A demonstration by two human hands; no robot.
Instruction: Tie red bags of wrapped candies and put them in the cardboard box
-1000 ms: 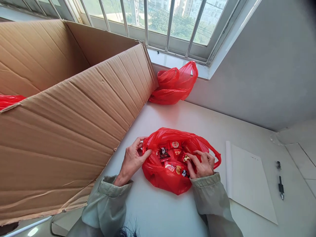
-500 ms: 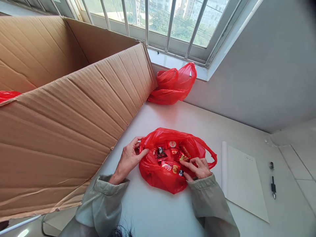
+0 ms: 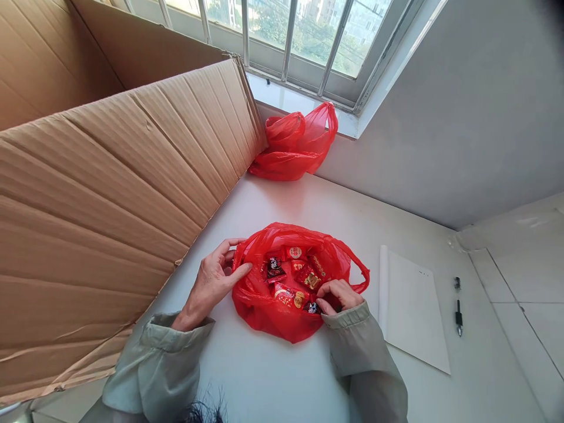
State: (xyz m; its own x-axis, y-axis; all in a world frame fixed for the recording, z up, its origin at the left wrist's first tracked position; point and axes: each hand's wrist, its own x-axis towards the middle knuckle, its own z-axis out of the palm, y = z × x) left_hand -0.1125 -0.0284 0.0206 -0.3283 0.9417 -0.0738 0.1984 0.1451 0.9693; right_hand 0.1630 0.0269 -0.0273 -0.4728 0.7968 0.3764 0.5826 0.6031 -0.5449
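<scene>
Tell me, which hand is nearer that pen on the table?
The right hand. It sits at the near right rim of the red candy bag, on the pen's side; the left hand grips the bag's far left rim.

Thin glossy red plastic bag [image 3: 282, 311], crinkled, shiny foil-like sweet wrappers [image 3: 293, 276] inside, second glossy red plastic bag [image 3: 293, 147], matt ridged brown cardboard box [image 3: 110, 188], smooth white tabletop [image 3: 273, 376], matt white paper sheet [image 3: 412, 311], soft matt green cloth sleeves [image 3: 154, 370]
</scene>
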